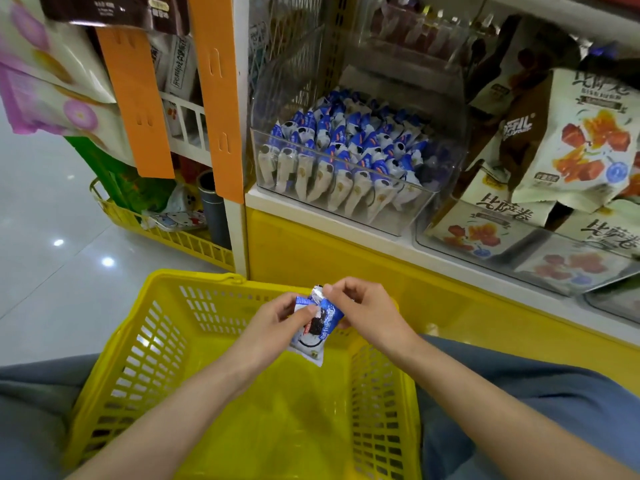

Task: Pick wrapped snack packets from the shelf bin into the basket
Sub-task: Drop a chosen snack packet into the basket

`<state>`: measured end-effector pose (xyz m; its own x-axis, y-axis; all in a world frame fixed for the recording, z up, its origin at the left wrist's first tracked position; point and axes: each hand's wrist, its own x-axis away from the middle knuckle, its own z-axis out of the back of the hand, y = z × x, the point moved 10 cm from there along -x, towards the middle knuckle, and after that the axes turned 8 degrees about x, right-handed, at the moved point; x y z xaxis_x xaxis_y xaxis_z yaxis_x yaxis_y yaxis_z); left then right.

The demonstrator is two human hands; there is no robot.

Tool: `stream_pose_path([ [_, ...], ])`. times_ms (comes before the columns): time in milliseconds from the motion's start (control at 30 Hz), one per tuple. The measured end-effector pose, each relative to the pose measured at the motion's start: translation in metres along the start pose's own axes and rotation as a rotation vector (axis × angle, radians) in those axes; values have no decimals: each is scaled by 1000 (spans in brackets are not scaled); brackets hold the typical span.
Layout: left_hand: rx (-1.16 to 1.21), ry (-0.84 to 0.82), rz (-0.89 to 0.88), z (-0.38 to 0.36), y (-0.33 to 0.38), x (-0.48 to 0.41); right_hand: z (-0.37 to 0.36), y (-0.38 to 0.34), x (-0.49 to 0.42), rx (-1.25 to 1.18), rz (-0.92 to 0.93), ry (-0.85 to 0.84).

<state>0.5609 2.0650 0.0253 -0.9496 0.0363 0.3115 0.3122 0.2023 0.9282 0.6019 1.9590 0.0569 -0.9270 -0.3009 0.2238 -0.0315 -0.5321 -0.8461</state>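
Observation:
A clear shelf bin (408, 216) holds several blue-and-white wrapped snack packets (349, 147) standing in rows. Below it, a yellow plastic basket (149, 344) rests on my lap, and no packets lie on its floor. Over the basket's far side both hands hold blue-and-white snack packets (317, 327). My left hand (277, 327) grips them from the left with its thumb on the front. My right hand (363, 310) pinches the silver top edge of a packet between thumb and fingers.
Bags of snacks with orange pictures (585, 143) fill bins to the right of the clear one. An orange-and-white shelf post (221, 109) stands left of it, with a yellow wire rack (173, 233) on the glossy floor behind. The yellow shelf base (346, 258) faces the basket.

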Motion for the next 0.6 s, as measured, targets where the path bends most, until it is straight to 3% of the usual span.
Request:
stream_pose_path([
  [133,-49,-24,120,-8,-52,-4,7,40,13,261,78,-28],
  [300,-142,39,228,0,-112,-17,51,116,22,571,-53,281],
  [433,-220,131,293,10,-159,-31,43,164,28,239,-159,338],
  [600,-296,224,435,19,-228,-37,47,182,28,134,-150,417],
])
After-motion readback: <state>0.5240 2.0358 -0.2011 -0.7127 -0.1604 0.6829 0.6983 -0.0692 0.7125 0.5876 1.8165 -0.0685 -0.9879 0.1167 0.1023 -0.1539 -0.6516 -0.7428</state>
